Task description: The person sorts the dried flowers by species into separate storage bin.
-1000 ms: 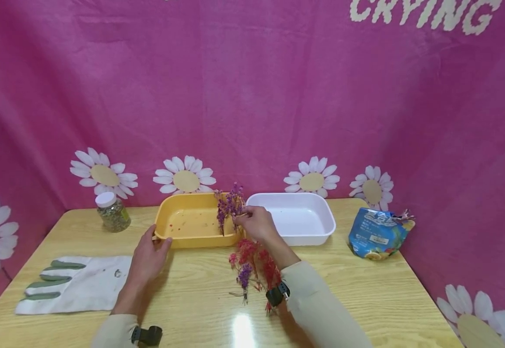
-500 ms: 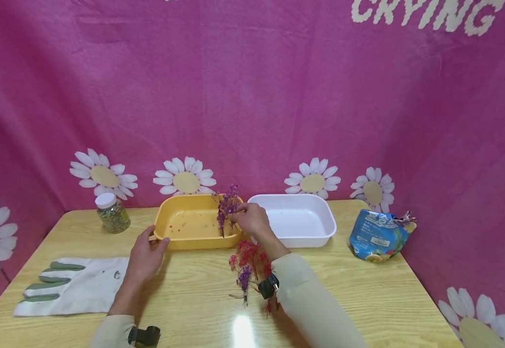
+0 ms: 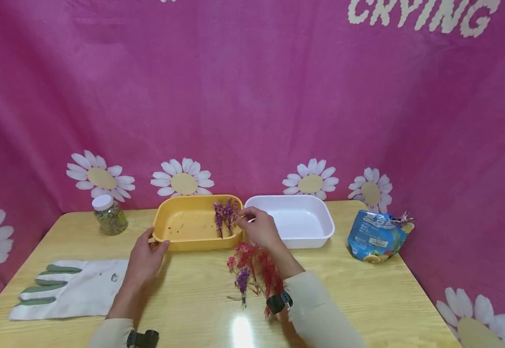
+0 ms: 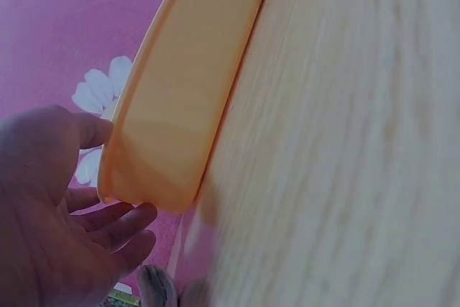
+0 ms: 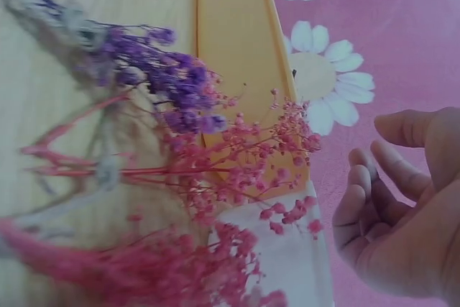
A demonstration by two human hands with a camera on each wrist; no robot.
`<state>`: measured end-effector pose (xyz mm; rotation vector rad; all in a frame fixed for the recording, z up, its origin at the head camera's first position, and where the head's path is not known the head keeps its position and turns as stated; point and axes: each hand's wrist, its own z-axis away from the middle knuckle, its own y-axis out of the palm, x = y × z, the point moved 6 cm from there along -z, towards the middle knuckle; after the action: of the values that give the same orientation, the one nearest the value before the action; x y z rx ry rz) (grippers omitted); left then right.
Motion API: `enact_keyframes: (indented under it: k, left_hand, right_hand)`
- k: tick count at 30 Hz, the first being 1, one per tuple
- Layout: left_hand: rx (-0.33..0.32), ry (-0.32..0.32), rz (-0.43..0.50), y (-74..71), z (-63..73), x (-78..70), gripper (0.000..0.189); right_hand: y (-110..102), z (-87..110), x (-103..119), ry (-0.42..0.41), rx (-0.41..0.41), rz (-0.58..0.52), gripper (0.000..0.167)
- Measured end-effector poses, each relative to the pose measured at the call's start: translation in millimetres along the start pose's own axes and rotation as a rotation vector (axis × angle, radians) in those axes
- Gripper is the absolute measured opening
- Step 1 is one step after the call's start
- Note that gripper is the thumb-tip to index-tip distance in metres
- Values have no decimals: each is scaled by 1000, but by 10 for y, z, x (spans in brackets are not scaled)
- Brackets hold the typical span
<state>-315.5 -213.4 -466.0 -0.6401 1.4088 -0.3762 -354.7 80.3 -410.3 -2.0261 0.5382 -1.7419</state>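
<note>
Right fingers (image 5: 405, 175) were parted and empty; purple dried-flower sprigs (image 3: 220, 214) had just been released into the oblong yellow plastic tray (image 3: 196, 245), held by left fingers (image 4: 123, 228); placement appeared complete.

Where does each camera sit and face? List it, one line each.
Head: worn on the head, facing forward and down at the yellow tray; left hand, right hand, both sleeves show.
Left wrist: on that wrist, facing the yellow tray's outer wall; left hand shows.
Right wrist: on that wrist, facing the flowers; right hand shows.
Shared: both wrist views include the yellow tray.
</note>
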Motion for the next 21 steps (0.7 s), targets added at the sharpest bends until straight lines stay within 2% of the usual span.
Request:
enact_keyframes:
  k: [12, 21]
  left_hand:
    - [-19, 16, -17, 7, 6, 23, 71]
    - [-21, 16, -19, 8, 12, 1, 70]
  right_hand:
    - [-2, 412, -126, -82, 7, -42, 19]
    - [15, 663, -165, -114, 24, 13, 14]
